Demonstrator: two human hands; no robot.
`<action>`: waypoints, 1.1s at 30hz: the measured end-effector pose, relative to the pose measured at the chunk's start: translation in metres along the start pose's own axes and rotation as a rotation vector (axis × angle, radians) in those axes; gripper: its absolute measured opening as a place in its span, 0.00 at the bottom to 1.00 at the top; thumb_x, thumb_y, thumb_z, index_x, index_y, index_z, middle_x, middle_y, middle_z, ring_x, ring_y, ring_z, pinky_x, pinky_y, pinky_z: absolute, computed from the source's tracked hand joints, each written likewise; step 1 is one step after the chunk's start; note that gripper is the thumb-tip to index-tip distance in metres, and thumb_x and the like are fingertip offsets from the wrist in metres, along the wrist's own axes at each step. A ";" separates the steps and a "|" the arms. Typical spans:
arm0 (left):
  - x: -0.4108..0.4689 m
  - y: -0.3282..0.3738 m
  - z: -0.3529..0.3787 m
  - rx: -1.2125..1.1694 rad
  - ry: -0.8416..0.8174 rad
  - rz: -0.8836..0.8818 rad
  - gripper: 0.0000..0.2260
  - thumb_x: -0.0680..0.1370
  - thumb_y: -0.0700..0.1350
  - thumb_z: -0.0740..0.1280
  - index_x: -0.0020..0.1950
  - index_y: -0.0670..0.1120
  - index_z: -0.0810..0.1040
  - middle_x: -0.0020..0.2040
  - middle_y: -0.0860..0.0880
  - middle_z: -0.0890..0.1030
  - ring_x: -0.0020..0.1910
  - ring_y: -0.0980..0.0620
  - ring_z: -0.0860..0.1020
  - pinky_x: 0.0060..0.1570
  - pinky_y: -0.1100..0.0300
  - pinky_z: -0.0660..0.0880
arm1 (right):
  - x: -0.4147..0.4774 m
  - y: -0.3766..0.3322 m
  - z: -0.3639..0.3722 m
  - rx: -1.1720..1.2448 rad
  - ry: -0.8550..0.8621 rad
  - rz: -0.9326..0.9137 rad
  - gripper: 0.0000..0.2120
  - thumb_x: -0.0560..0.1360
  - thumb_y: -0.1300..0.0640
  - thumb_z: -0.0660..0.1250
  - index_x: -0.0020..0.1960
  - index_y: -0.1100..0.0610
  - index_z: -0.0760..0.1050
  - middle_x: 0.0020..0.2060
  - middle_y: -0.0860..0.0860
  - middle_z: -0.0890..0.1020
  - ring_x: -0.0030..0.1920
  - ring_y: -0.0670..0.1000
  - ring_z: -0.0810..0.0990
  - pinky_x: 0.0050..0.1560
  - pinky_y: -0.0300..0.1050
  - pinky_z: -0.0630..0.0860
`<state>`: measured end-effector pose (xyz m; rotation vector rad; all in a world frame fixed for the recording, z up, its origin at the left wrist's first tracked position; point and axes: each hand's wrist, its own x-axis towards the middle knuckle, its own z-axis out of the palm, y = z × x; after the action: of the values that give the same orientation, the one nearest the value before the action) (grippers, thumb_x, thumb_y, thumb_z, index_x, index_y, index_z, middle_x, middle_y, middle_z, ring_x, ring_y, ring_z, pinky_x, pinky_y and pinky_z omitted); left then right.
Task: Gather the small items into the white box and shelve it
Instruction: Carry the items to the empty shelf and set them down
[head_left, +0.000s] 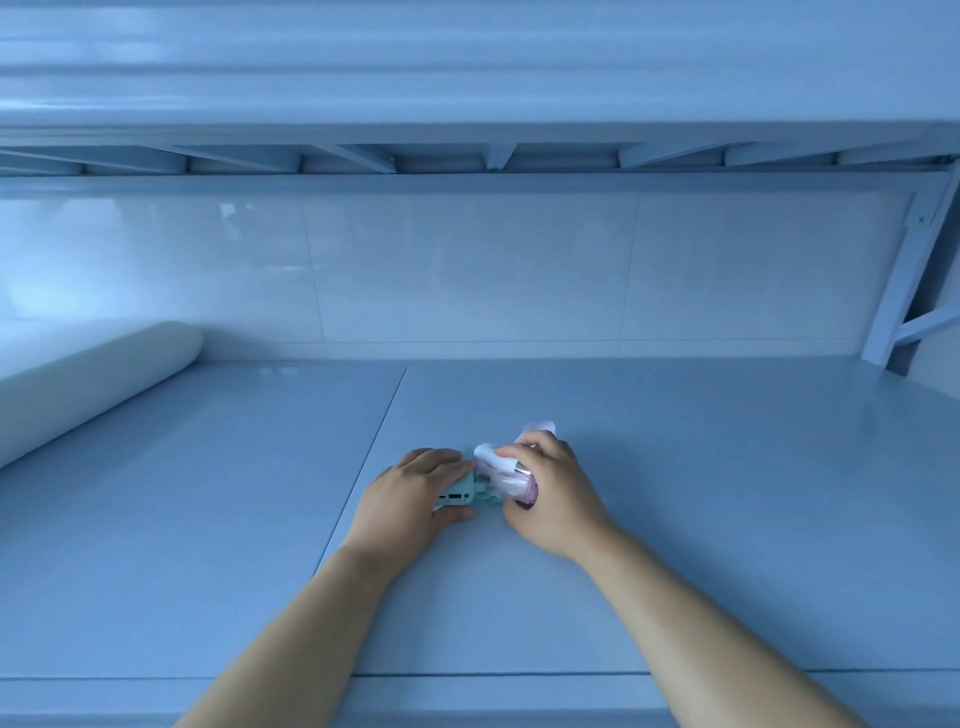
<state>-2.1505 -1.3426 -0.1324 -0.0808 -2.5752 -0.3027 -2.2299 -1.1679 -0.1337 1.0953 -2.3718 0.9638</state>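
Both forearms reached far over the desk (675, 467); the left hand (415, 493) was cupped around a green device (457, 498), and the right hand (550, 488) clutched several pink and white items (511, 480) together. No white box was visible. With so many pieces in one grasp, one could probably slip out when lifted.

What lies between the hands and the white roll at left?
Head view: only bare surface lies between the left hand and the roll; the right hand is farther right.
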 end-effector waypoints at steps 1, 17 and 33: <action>0.000 -0.001 0.000 -0.008 0.000 0.001 0.21 0.71 0.54 0.71 0.63 0.54 0.75 0.62 0.56 0.75 0.62 0.54 0.71 0.51 0.58 0.72 | 0.000 0.000 0.000 0.039 0.007 0.006 0.18 0.66 0.63 0.69 0.56 0.57 0.76 0.54 0.54 0.73 0.60 0.53 0.70 0.54 0.37 0.66; -0.001 0.004 0.001 -0.003 -0.011 0.033 0.19 0.75 0.57 0.65 0.65 0.54 0.72 0.64 0.55 0.74 0.64 0.53 0.70 0.56 0.56 0.70 | 0.000 -0.004 -0.008 0.097 0.079 0.068 0.11 0.72 0.60 0.64 0.52 0.53 0.78 0.49 0.48 0.79 0.51 0.47 0.76 0.41 0.34 0.66; -0.001 0.027 0.000 -0.005 0.049 0.132 0.12 0.73 0.50 0.68 0.56 0.52 0.79 0.56 0.56 0.81 0.54 0.51 0.78 0.56 0.58 0.68 | -0.004 -0.011 -0.009 0.249 0.042 0.295 0.11 0.63 0.46 0.69 0.44 0.47 0.77 0.52 0.41 0.76 0.41 0.43 0.80 0.37 0.40 0.75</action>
<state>-2.1462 -1.3164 -0.1281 -0.2413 -2.5068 -0.2584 -2.2185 -1.1651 -0.1246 0.8070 -2.4724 1.3996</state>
